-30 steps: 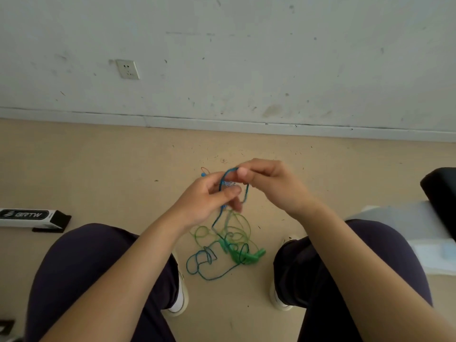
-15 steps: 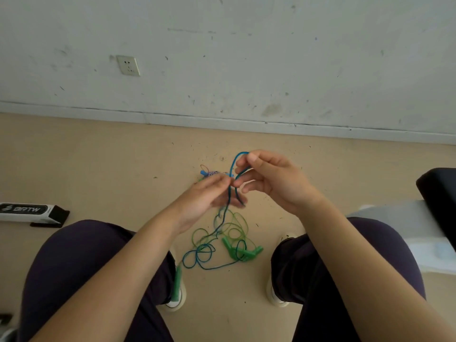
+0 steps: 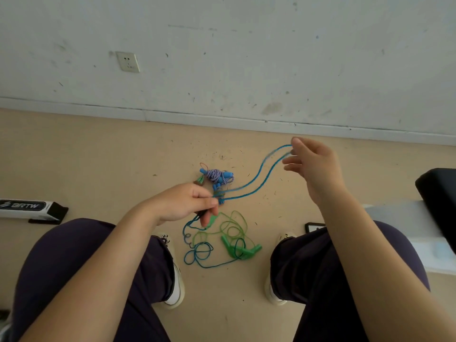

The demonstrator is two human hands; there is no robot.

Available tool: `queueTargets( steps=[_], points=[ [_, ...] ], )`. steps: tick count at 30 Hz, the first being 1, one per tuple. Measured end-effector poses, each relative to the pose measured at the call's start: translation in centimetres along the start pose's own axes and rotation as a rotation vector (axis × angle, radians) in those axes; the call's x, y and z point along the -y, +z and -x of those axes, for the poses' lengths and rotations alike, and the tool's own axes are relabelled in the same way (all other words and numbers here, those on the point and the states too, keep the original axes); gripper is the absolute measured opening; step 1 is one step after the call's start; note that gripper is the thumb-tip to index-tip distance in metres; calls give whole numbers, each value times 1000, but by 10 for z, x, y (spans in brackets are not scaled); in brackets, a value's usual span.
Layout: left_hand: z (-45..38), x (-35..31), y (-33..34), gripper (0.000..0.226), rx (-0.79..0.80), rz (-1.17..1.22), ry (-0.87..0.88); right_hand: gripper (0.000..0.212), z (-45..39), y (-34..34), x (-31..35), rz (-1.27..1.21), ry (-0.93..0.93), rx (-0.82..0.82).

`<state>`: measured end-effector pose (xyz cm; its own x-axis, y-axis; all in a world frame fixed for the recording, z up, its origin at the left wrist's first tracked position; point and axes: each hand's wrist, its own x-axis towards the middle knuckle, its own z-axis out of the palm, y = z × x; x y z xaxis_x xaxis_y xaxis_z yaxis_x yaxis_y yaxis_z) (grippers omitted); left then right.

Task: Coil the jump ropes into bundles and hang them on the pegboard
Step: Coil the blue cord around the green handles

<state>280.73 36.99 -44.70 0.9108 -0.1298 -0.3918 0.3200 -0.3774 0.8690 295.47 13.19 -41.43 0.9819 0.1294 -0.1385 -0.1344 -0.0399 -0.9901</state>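
Observation:
A thin blue jump rope (image 3: 256, 180) runs as a doubled loop between my hands. My left hand (image 3: 183, 204) grips one end of the loop over my knees. My right hand (image 3: 312, 164) pinches the loop's far bend, raised up and to the right. The rest of the blue rope lies tangled on the floor with a green jump rope (image 3: 234, 234) and its green handles (image 3: 240, 249). A bundled blue-and-white rope with blue handles (image 3: 217, 176) lies on the floor beyond my left hand. No pegboard is in view.
I sit facing a white wall with a socket (image 3: 128, 61), my knees either side of the ropes. A white and black box (image 3: 29, 209) lies at the left. A black seat edge (image 3: 439, 193) and a pale panel (image 3: 404, 223) are at the right.
My hands were close together on the blue rope. My right hand has pulled up and to the right, drawing out a long doubled loop, while my left hand stayed low.

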Motion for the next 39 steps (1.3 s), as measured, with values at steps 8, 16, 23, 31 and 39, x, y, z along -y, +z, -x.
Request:
queueTargets(
  steps=[8, 16, 23, 31, 39],
  points=[
    [-10, -7, 16, 30, -108, 284, 141, 8, 38, 36, -11, 446, -229, 605],
    [-3, -11, 14, 33, -17, 315, 147, 8, 41, 43, -14, 548, -267, 675],
    [-3, -5, 7, 35, -145, 227, 77, 15, 28, 33, -5, 417, -264, 367],
    [-6, 2, 8, 27, -174, 189, 50, 14, 32, 29, -4, 270, -100, 567],
    [-5, -6, 17, 29, -110, 279, 120, 23, 46, 51, -27, 585, -307, 680]
  ],
)
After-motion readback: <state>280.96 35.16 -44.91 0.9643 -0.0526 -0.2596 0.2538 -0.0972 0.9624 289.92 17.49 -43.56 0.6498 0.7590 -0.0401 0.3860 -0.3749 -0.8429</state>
